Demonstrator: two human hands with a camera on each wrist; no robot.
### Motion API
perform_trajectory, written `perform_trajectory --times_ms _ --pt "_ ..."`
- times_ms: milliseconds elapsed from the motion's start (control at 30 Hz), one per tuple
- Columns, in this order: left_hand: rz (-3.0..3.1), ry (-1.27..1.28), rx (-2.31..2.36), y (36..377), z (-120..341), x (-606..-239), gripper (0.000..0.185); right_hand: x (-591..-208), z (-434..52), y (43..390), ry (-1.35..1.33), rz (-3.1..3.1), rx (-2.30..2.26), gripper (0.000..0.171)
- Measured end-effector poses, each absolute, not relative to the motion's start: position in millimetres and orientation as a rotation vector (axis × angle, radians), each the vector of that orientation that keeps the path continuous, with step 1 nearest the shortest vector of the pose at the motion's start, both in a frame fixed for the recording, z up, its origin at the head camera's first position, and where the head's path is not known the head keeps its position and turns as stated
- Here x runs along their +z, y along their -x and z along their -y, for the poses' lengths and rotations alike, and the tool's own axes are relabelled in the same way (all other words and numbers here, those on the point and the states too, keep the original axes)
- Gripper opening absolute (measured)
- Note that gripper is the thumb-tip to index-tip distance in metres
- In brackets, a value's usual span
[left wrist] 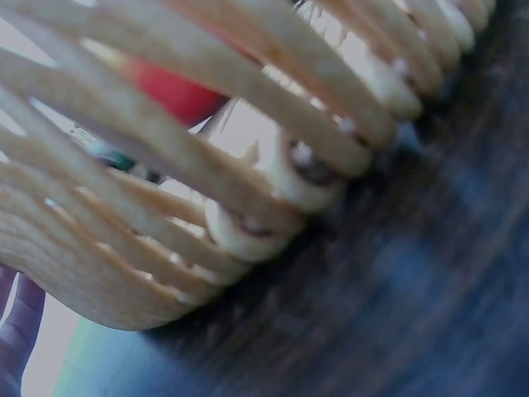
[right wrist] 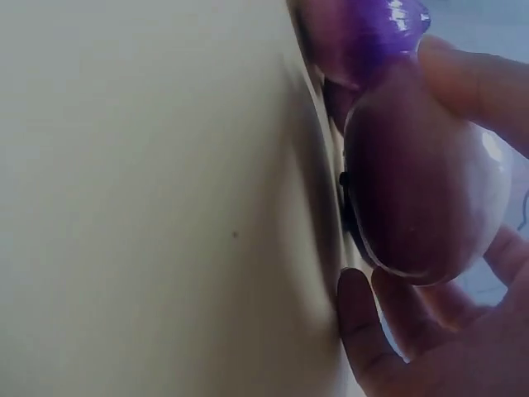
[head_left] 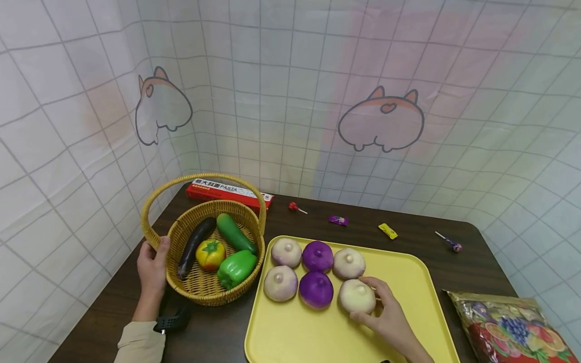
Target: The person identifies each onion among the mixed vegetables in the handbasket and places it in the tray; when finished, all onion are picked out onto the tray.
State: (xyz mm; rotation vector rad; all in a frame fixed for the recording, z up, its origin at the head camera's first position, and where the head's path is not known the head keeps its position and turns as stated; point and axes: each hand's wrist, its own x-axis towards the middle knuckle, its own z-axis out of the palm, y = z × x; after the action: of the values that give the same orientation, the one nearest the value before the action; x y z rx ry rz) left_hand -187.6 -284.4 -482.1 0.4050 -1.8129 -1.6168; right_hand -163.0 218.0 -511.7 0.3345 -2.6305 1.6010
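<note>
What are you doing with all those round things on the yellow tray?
A person sits at a dark table. Their right hand grips a pale onion on the yellow tray, where five more pale and purple ones sit in two rows. Their left hand holds the rim of a wicker basket with an eggplant, cucumber, tomato and green pepper inside.

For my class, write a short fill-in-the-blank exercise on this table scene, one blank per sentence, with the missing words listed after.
1. The left hand grips the rim of the woven wicker ____.
2. The right hand holds a pale round onion lying on the yellow plastic ____.
3. The tray holds six onions; ____ are purple.
4. The long red pasta box lies ____ the basket.

Missing words: basket; tray; two; behind
</note>
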Motion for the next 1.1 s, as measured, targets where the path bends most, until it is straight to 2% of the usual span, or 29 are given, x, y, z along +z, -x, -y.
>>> perform_trajectory --times_ms 467,800,1100 --pt "1.798 -0.433 -1.59 206 298 -512 0.007 -516 -219 164 -0.428 2.62 1.608 0.07" --pt "1.755 -0.445 -1.635 202 299 -510 0.007 -519 -218 165 -0.473 2.583 1.626 0.07" --pt "1.722 -0.388 -1.69 191 284 -485 0.009 -518 -218 164 -0.485 2.558 1.771 0.075"
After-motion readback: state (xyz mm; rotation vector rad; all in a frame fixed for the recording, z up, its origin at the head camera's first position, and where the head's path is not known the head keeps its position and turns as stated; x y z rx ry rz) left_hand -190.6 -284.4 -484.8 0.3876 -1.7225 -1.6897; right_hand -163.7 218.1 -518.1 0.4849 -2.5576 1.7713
